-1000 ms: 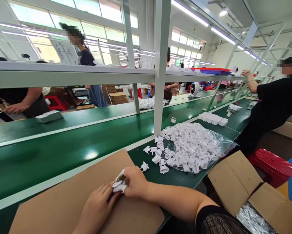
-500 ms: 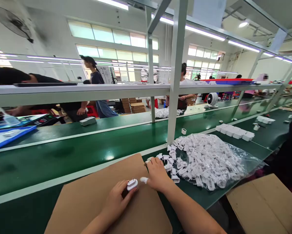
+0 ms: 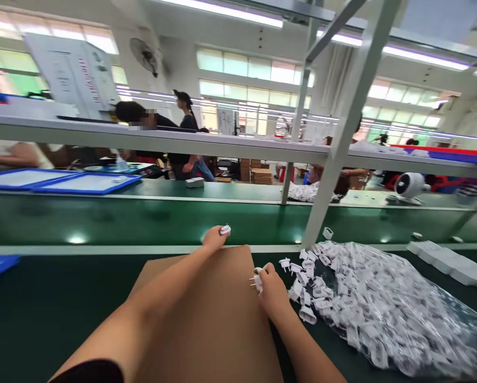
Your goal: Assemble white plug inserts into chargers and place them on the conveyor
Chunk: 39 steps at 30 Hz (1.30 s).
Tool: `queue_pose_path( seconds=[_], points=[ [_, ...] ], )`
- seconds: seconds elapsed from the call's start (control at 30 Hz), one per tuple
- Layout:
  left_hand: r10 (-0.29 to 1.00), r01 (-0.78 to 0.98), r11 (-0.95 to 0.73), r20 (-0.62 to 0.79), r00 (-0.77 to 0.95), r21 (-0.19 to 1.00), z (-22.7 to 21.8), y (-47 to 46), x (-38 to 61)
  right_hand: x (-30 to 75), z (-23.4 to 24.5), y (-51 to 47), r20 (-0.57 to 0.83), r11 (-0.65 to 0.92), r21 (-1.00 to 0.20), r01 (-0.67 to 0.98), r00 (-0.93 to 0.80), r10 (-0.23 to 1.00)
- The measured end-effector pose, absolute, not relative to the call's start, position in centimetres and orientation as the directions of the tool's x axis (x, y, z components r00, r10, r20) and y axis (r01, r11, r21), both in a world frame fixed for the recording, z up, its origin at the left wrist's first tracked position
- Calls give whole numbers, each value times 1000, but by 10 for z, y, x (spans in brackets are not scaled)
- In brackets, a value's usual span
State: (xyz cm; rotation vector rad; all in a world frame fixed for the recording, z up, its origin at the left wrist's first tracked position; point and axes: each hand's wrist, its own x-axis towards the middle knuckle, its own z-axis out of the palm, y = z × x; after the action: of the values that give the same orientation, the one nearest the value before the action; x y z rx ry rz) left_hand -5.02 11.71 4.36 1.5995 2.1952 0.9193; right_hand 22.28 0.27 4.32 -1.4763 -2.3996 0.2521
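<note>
My left hand point(image 3: 215, 238) reaches forward past the far edge of a brown cardboard sheet point(image 3: 206, 319), its fingers closed on a white plug piece point(image 3: 225, 230) over the green belt point(image 3: 174, 221). At the sheet's right edge, my right hand point(image 3: 272, 290) grips a white two-pin plug point(image 3: 257, 281), pins pointing left. Just right of that hand lie loose white plug pieces point(image 3: 308, 314). Beyond them spreads a clear plastic bag point(image 3: 385, 303) heaped with many more of the same kind.
A grey upright post point(image 3: 334, 143) stands behind the bag and carries a long shelf point(image 3: 238, 143). White blocks point(image 3: 449, 263) sit in a row at the right. Blue-rimmed trays point(image 3: 89, 183) and a small white fan point(image 3: 411, 186) are across the belt, with people beyond.
My left hand has stretched forward over the belt with its plug piece. My right hand now shows a two-pin plug in its fingers. The view has turned left.
</note>
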Motion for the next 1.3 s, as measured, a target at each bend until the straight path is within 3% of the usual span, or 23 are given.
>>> queue_pose_path(
  seconds=[0.27,0.4,0.53,0.67,0.73,0.83,1.3],
  points=[
    [830,627,384,44,-556,678,42,130,-81,211,18,6,311,563,-527,637,-471,825],
    [781,613,341,149,-607,712,52,109,-74,210,16,9,342,548,-701,457,-458,820],
    [844,664,133,267,-465,736,39,62,-49,205,11,14,288,431,-847,312,-413,864],
    [954,538,-100,235,-189,837,6,2,-18,193,4,13,78,136,-981,139,-361,929],
    [969,412,-203,242,-45,889,-7,-21,-8,188,3,12,-13,20,-996,86,-363,932],
    [961,349,-271,273,44,897,-14,-38,-2,186,3,13,-41,-18,-998,67,-371,928],
    [960,298,-264,279,-10,918,-21,-31,-1,193,8,16,-58,-3,-991,133,-409,911]
  ],
)
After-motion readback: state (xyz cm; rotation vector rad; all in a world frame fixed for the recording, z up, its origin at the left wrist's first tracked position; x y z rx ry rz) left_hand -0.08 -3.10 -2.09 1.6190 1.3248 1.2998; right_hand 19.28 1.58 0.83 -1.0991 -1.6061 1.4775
